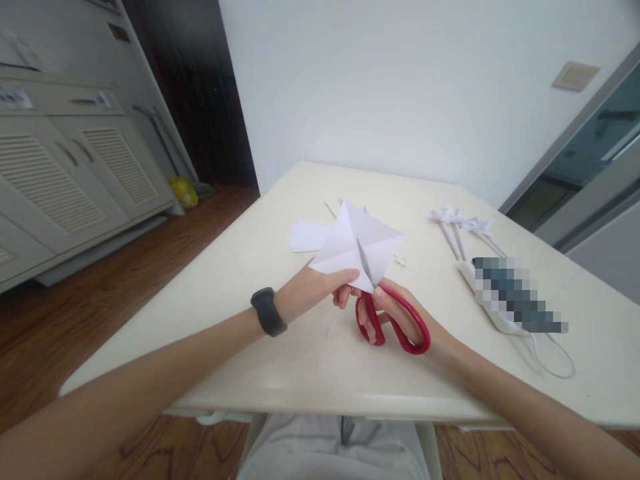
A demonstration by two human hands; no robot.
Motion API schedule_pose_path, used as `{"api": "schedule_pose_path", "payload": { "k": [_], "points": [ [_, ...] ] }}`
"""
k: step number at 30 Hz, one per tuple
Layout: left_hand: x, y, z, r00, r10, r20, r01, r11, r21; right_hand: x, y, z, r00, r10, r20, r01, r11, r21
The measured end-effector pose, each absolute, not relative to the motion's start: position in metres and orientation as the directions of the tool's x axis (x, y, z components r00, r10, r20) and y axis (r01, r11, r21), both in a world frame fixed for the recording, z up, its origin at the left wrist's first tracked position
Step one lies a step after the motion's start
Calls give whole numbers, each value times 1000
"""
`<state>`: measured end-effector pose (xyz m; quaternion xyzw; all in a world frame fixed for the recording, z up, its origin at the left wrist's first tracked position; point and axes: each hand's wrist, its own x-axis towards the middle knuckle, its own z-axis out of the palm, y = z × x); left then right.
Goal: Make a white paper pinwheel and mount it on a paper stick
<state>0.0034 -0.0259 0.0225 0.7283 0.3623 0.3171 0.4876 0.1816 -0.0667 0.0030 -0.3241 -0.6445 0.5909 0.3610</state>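
Scissors (pixel 371 310) in R hand (pixel 400 310) meet wht paper sq (pixel 383 237) in L hand (pixel 313 287).

Matt creased paper (pixel 377 235), glossy plastic scissor handles (pixel 373 312), smooth tabletop (pixel 240 263) with soft sheen, wood-grained floor (pixel 165 267)

Scissors (pixel 371 310): blades mostly hidden by paper square (pixel 340 240); dark slit (pixel 362 255) in square: gap or blade, cannot tell. Left grip (pixel 320 283): fingers partly under square. Flat paper (pixel 306 237): right end covered. Thin sticks (pixel 331 210) toward counter's (pixel 300 373) far edge: near ends hidden. Bits (pixel 400 261) right of square: too small to tell. Item (pixel 515 297) toward counter's right edge: pixelated, unreadable. Left forearm (pixel 125 393), right forearm (pixel 525 397): cut off by picture edge.
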Motion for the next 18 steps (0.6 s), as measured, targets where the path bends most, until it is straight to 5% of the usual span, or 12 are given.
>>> {"api": "schedule_pose_path", "payload": {
  "k": [18],
  "points": [
    [2,-28,22,538,841,52,294,-245,924,179,-69,5,-501,864,49,-24,43,-999]
  ]
}}
